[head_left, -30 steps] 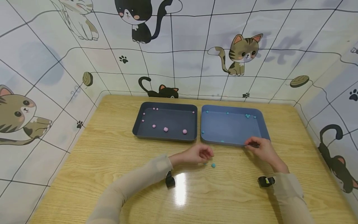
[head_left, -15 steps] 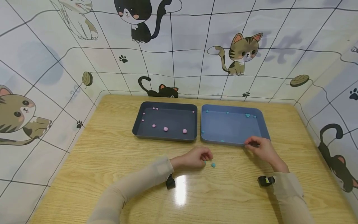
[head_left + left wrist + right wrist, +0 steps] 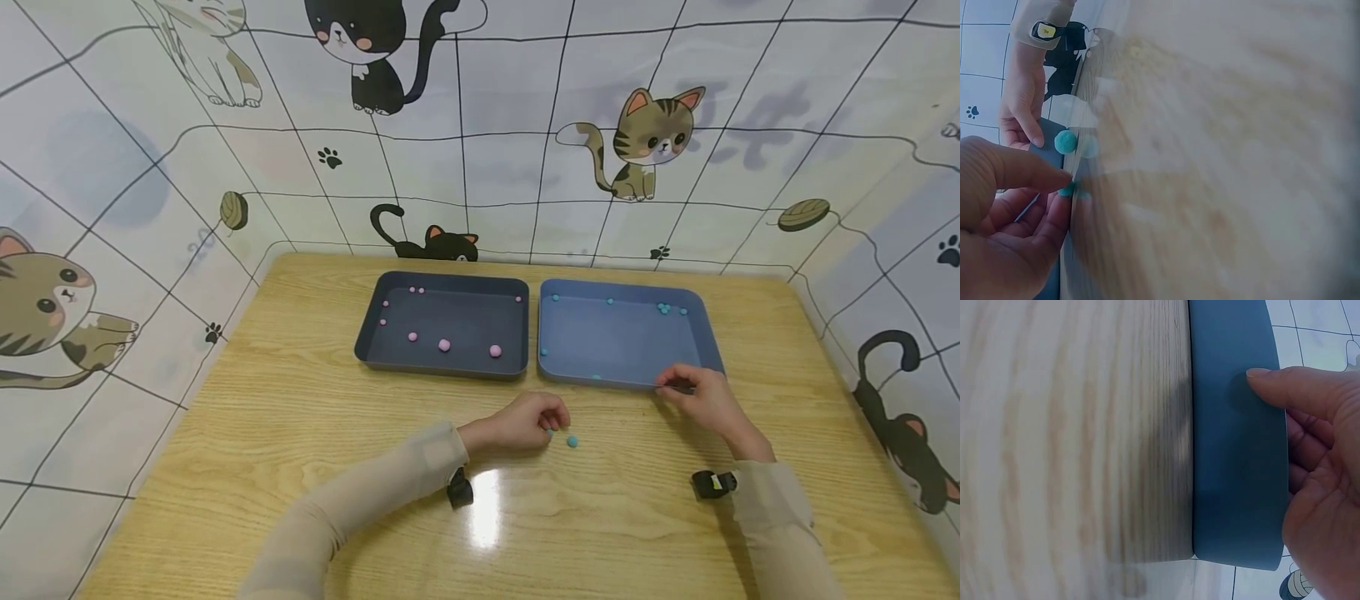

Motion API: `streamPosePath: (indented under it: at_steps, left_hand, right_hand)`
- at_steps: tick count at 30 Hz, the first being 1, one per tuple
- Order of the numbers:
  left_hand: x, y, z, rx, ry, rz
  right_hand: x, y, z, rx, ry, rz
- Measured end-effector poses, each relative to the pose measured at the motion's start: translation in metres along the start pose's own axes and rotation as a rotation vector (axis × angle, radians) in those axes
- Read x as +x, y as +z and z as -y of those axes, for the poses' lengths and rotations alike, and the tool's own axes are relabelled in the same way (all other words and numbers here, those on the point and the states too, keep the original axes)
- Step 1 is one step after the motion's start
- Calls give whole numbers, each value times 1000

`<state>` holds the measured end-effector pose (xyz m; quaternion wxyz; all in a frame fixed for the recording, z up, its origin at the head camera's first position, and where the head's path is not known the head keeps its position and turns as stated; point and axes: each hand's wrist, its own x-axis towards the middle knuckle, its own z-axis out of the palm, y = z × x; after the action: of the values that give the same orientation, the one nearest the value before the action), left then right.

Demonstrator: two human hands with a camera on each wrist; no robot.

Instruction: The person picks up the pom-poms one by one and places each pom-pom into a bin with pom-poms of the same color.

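Note:
My left hand (image 3: pixel 521 422) is low over the wooden table, in front of the trays. In the left wrist view its thumb and fingertips pinch a small teal pom-pom (image 3: pixel 1065 189) from either side. Just beyond lies a second teal pom-pom (image 3: pixel 1065 142), seen also in the head view to the right of the hand. My right hand (image 3: pixel 703 406) grips the near rim of the blue tray (image 3: pixel 622 385) by its right corner. The thumb presses the tray's outer wall (image 3: pixel 1235 475), and the fingers curl over to the inside. Several small teal pom-poms (image 3: pixel 663 308) lie in this tray.
Left of the blue tray stands a dark grey tray (image 3: pixel 442 371) with several pink pom-poms (image 3: pixel 444 345) of different sizes. A cat-print cloth (image 3: pixel 510 167) surrounds the table (image 3: pixel 600 517) at the back and sides.
My left hand has dropped slightly toward the table, its fingers closing around the nearer teal pom-pom. The right hand stays on the blue tray's rim.

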<state>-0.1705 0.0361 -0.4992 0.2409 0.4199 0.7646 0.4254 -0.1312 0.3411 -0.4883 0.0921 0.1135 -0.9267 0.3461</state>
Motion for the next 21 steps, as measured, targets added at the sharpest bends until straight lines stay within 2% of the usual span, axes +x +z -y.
streamPosePath:
  at_steps: [14, 21]
  left_hand:
    - [2, 1, 5, -22, -12, -31]
    - [2, -1, 5, -85, -38, -30]
  right_hand:
    - [0, 0, 1, -1, 14, -1]
    - [0, -1, 2, 7, 24, 4]
